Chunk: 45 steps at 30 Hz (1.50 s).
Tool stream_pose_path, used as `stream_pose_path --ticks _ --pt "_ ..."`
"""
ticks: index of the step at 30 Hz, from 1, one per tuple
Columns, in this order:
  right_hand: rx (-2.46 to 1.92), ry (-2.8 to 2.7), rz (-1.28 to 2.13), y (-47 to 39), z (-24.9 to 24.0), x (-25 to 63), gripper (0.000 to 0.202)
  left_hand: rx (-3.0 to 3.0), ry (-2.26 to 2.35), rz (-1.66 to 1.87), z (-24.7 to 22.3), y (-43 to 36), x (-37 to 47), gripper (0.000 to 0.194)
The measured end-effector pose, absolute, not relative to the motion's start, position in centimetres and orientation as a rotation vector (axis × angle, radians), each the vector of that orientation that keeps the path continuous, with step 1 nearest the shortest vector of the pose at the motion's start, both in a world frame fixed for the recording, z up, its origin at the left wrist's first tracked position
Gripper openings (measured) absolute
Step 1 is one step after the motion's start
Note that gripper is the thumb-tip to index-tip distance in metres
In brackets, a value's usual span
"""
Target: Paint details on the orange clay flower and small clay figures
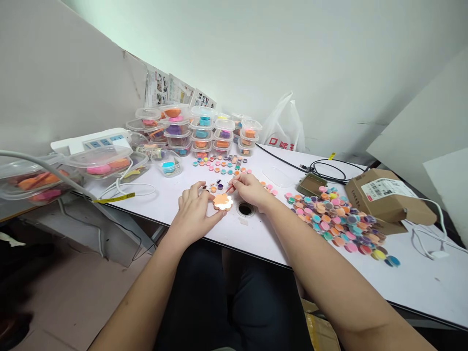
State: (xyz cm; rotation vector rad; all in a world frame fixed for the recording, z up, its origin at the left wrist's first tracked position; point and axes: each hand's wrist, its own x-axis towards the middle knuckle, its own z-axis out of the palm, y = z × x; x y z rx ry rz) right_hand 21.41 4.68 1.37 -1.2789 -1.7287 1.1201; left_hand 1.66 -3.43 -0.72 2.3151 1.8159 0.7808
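Note:
My left hand [192,209] grips a scallop-edged, flower-shaped piece [223,202] by its left side, thumb along the near edge. Its face is part orange, part shiny white. In a pinch, my right hand [250,190] holds a thin reddish paintbrush [230,187], its lower end at the far edge of the piece; whether the tip touches, I cannot tell. Just beyond the piece stand small open paint pots, among them a purple pot [220,186] and an orange pot [213,189].
A round cable hole [245,209] lies by my right wrist. Many small paint pots [329,219] are heaped at right, near a cardboard box [387,197] and black cable [329,170]. Stacked clear tubs [179,129] line the back; a power strip [91,140] stands left.

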Motion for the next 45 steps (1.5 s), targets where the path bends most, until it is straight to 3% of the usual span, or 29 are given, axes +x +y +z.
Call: stream_pose_path --ticks 24,38,45 --pt "-1.334 -1.739 0.983 5.2 0.9 21.8 0.017 2.319 1.822 0.754 -0.6 -3.6 1.8 0.043" --pt "-1.095 -1.782 0.938 3.4 1.4 19.5 0.011 2.227 1.84 0.765 -0.4 -4.0 1.1 0.044" --pt "-1.219 -1.898 0.774 3.5 2.3 20.4 0.014 2.066 1.837 0.798 1.7 -2.3 -3.3 0.022"
